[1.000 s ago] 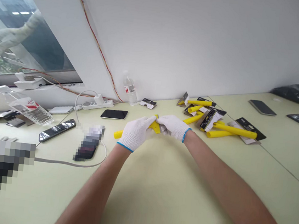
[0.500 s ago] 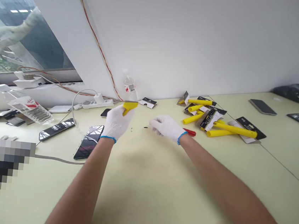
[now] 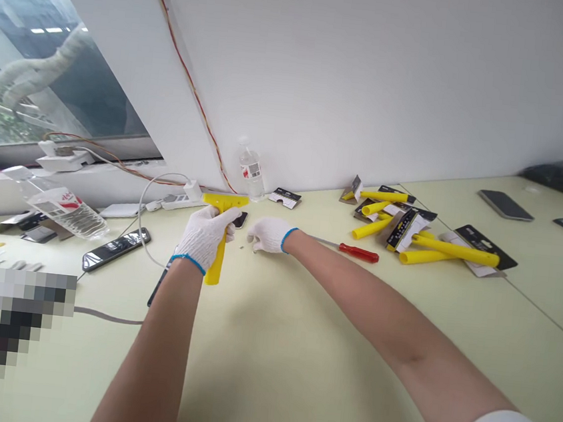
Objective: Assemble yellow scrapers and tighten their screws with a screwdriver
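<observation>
My left hand (image 3: 202, 233), in a white glove with a blue cuff, is closed around the handle of a yellow scraper (image 3: 214, 264). Its wide head points up and the handle sticks out below the fist. My right hand (image 3: 269, 235), gloved the same way, is low over the table with fingertips pressed together beside a tiny metal part (image 3: 242, 247). What the fingertips hold, if anything, is hidden. A screwdriver (image 3: 358, 253) with a red handle lies behind my right forearm.
Several yellow handles (image 3: 427, 258) and black-and-white cards (image 3: 479, 242) are heaped to the right. Phones (image 3: 116, 249), a lying bottle (image 3: 68, 209), a white cable (image 3: 140, 223) and a power strip (image 3: 182, 200) are at left. An upright bottle (image 3: 252, 173) stands by the wall.
My right hand has moved left to the tiny parts, uncovering the screwdriver. My left hand has turned the scraper, so its handle and wide head now show.
</observation>
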Available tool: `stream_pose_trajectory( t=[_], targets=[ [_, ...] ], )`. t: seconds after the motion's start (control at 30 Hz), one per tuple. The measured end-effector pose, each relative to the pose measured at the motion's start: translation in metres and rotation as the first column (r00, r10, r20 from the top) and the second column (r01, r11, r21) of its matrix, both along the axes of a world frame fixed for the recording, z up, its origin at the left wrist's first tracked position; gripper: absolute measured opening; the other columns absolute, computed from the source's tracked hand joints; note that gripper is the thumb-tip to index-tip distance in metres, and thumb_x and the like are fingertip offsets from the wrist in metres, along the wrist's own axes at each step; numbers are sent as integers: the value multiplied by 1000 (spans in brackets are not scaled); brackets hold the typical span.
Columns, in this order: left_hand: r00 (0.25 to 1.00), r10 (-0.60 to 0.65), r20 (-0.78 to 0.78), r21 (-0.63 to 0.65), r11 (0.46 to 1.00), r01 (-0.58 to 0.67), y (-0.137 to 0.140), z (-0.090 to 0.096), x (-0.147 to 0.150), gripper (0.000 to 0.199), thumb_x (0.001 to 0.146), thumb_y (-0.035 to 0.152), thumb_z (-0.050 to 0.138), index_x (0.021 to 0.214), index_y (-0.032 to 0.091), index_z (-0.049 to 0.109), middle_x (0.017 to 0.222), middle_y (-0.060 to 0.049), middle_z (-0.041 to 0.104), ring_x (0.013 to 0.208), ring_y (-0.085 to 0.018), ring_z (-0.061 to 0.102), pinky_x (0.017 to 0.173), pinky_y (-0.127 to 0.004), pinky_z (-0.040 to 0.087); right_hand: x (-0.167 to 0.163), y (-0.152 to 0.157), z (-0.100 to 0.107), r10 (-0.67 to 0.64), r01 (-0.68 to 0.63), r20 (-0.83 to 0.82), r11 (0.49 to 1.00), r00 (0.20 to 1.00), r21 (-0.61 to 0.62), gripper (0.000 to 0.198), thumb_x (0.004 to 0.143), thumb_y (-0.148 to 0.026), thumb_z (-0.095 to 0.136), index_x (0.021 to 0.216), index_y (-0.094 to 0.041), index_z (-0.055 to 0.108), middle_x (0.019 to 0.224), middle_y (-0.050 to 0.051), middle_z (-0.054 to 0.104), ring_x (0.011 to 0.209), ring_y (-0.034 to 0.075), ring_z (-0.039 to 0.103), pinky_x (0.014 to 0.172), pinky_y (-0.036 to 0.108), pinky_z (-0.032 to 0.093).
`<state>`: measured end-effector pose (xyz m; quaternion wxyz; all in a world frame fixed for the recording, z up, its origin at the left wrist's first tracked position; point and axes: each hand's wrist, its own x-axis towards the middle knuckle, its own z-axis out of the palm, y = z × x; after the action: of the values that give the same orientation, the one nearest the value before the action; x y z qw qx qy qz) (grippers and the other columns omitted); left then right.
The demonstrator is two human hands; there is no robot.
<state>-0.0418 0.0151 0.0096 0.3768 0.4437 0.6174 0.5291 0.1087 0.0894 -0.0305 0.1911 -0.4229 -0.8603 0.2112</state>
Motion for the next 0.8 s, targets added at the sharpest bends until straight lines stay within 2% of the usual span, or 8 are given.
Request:
stream_pose_trajectory(
  t=[0.13, 0.27, 0.37, 0.43, 0.5, 0.57, 0.63, 0.8],
  targets=[
    [999, 23, 28, -9, 1000, -22, -2, 2, -1, 23, 79, 27, 78, 88, 16, 60, 62, 3, 58, 57, -10, 53, 58, -23, 46, -3, 10, -6, 51, -47, 38, 995, 998, -89, 39, 104, -39, 70, 134, -14, 67, 133, 10, 66, 113, 27, 69, 95, 43, 61],
    [1000, 14, -17, -20, 1000, -14, -3, 2, 0, 23, 80, 29, 77, 89, 15, 61, 63, 2, 59, 57, -10, 54, 59, -23, 47, -5, 13, -9, 29, -26, 30, 993, 999, -116, 39, 105, -40, 69, 134, -14, 67, 131, 10, 67, 110, 26, 69, 93, 43, 62],
    [997, -18, -70, -56, 998, 14, -1, 2, 1, 24, 81, 31, 76, 84, 16, 58, 63, 2, 59, 56, -9, 54, 59, -22, 47, 1, 9, -9, -9, 9, 1, 995, 1000, -98, 32, 104, -41, 70, 117, -12, 73, 115, 9, 73, 101, 22, 71, 89, 37, 61],
    [996, -37, -82, -86, 996, 30, 0, 1, 3, 24, 81, 32, 76, 82, 16, 58, 61, 2, 58, 55, -9, 53, 57, -22, 46, 13, 3, -8, -40, 38, -23, 997, 999, -72, 38, 104, -44, 61, 91, -12, 77, 99, 8, 77, 95, 20, 72, 84, 30, 57],
    [993, -60, -100, -109, 993, 49, 1, 1, 8, 24, 80, 32, 76, 81, 16, 58, 61, 2, 58, 53, -9, 53, 55, -22, 45, 31, -5, -7, -105, 104, -85, 994, 991, -16, 57, 105, -48, 42, 68, -16, 73, 85, 8, 77, 94, 18, 73, 79, 28, 52],
    [983, -122, -137, -121, 987, 106, 0, -1, 17, 24, 80, 33, 76, 82, 16, 59, 62, 2, 59, 54, -10, 54, 56, -22, 47, 54, -13, -6, -198, 215, -205, 975, 959, 63, 68, 102, -52, 27, 57, -22, 67, 76, 9, 76, 94, 17, 74, 75, 31, 50],
    [962, -213, -172, -127, 973, 193, -1, -5, 30, 20, 80, 31, 73, 84, 16, 60, 63, 1, 60, 55, -10, 55, 57, -22, 48, 78, -21, -6, -223, 256, -273, 962, 936, 94, 65, 98, -57, 28, 55, -25, 66, 71, 9, 76, 94, 19, 75, 74, 35, 49],
    [915, -320, -246, -194, 941, 277, -1, -24, 64, 18, 82, 33, 69, 84, 17, 62, 60, 1, 58, 55, -12, 54, 55, -24, 49, 114, -33, -5, -179, 195, -240, 980, 954, 42, 50, 96, -57, 44, 64, -29, 69, 83, 7, 80, 92, 22, 73, 75, 39, 47]
  ],
)
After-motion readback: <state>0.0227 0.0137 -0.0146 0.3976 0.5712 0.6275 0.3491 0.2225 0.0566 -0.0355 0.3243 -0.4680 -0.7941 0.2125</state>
